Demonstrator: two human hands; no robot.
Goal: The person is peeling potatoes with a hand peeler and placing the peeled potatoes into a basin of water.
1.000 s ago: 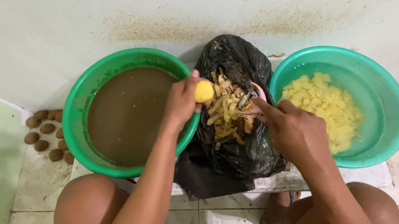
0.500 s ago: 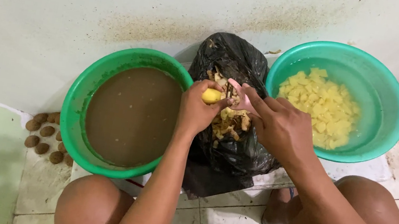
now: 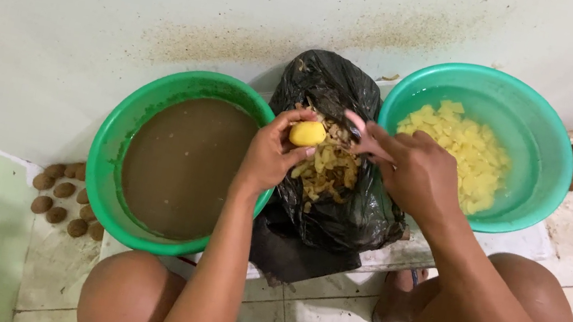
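1. The potato (image 3: 307,134) in your left hand (image 3: 270,155) is pale yellow all over.
2. The peeler (image 3: 356,124) in your right hand (image 3: 415,174) shows a pink handle.
3. The bag (image 3: 339,215) between the basins is glossy black; the peels (image 3: 328,166) in it are tan and brown.
4. Your left basin (image 3: 108,148) is green and holds muddy brown water.
5. Your right basin (image 3: 540,159) is teal-green, with light yellow potato pieces (image 3: 464,151).
6. The unpeeled potatoes (image 3: 62,198) on the floor are brown.
7. The wall (image 3: 97,1) is off-white, speckled brown.

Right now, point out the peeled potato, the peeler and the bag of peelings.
peeled potato (image 3: 308,133), head view, middle of its yellow flesh.
peeler (image 3: 354,124), head view, pink handle end above the right hand.
bag of peelings (image 3: 362,215), head view, black plastic side.
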